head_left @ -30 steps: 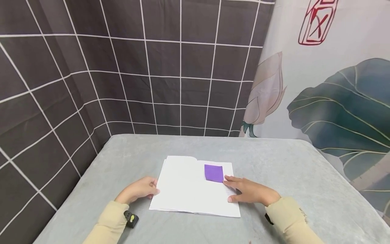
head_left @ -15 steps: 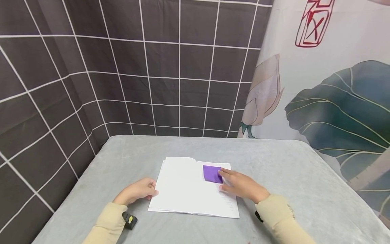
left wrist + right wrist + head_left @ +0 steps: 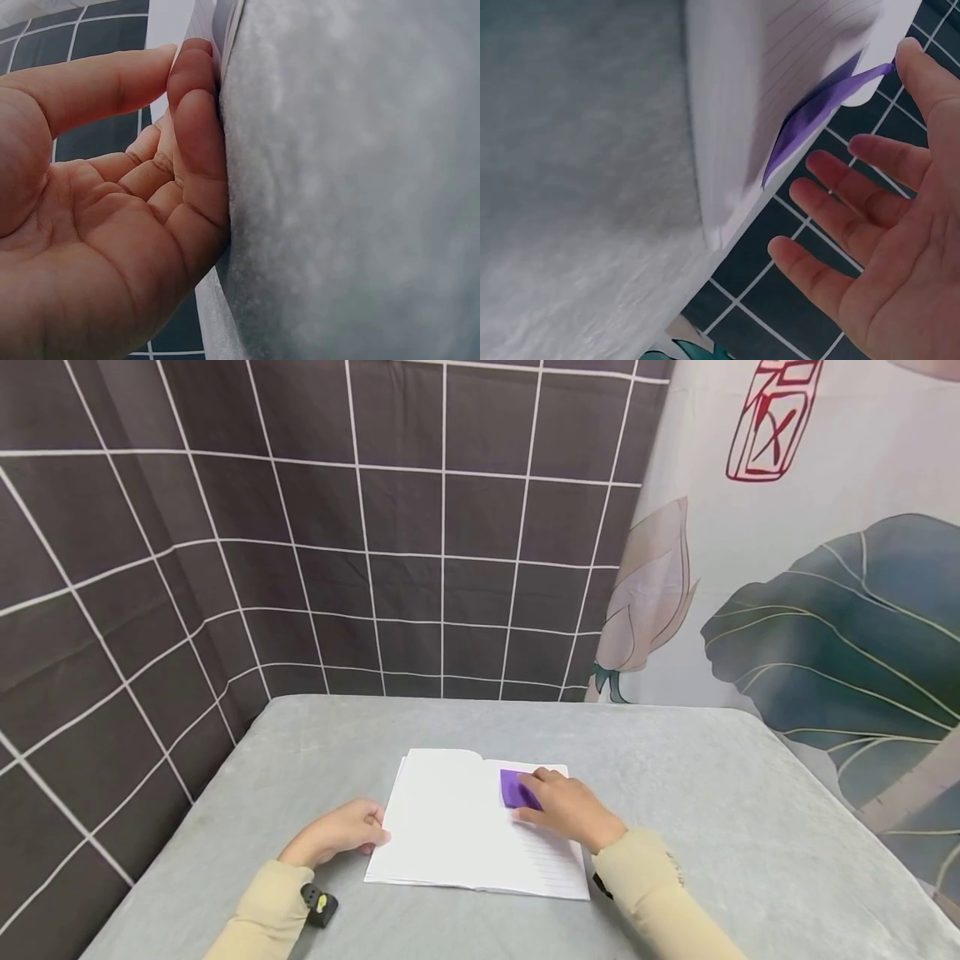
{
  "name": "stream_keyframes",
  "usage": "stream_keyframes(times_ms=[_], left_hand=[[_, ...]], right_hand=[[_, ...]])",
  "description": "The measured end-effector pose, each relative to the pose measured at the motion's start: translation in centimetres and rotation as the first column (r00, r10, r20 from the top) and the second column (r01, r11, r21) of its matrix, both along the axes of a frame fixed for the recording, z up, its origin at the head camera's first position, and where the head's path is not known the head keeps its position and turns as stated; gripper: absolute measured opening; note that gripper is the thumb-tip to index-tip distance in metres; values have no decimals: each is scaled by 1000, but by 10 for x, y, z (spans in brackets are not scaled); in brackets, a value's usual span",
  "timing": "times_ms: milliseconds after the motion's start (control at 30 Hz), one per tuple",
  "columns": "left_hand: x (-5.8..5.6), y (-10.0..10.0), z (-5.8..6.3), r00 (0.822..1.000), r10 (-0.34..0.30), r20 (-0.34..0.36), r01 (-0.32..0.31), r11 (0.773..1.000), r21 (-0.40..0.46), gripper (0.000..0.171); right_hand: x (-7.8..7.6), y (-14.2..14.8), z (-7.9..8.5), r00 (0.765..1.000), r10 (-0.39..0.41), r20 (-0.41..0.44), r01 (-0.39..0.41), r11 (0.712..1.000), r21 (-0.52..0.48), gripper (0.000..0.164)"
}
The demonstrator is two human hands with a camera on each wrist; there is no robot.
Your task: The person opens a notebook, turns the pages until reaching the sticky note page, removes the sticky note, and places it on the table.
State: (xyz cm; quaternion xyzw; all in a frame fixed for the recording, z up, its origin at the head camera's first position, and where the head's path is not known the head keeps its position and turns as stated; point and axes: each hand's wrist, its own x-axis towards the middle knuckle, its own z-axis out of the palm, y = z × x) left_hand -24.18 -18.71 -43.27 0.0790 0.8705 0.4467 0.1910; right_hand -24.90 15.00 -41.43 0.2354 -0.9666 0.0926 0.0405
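Observation:
An open notebook [image 3: 442,827] with white, faintly lined pages lies on the table. My left hand [image 3: 341,833] holds its left edge, thumb on top and curled fingers underneath, as the left wrist view shows at the page edge. On the upper right page sits a square purple sticky note [image 3: 512,790], its right part hidden by my right hand [image 3: 566,806] in the head view. From the right wrist, the purple note [image 3: 821,112] bows up off the page, its corner right at the thumb tip. The other right fingers are spread and slightly bent, apart from the note.
The grey cloth-covered table [image 3: 360,727] extends around the notebook. Behind it hangs a dark curtain [image 3: 405,577] with a white grid, and at right a pale curtain [image 3: 675,668] with lotus prints. A black wrist device [image 3: 321,906] sits below the left sleeve.
My right hand has moved left from the notebook's right edge and now covers part of the purple note. My left hand stays at the left edge.

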Motion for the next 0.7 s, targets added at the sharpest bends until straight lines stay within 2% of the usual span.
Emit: stream_keyframes(times_ms=[433, 700], left_hand=[[1, 1, 0, 1000, 5, -12, -5, 1000, -1, 13], [2, 1, 1, 1000, -1, -11, 1, 1000, 8, 12]], right_hand=[[-6, -9, -3, 998, -54, 34, 52, 997, 53, 69], [-9, -8, -7, 998, -35, -42, 36, 998, 42, 58]])
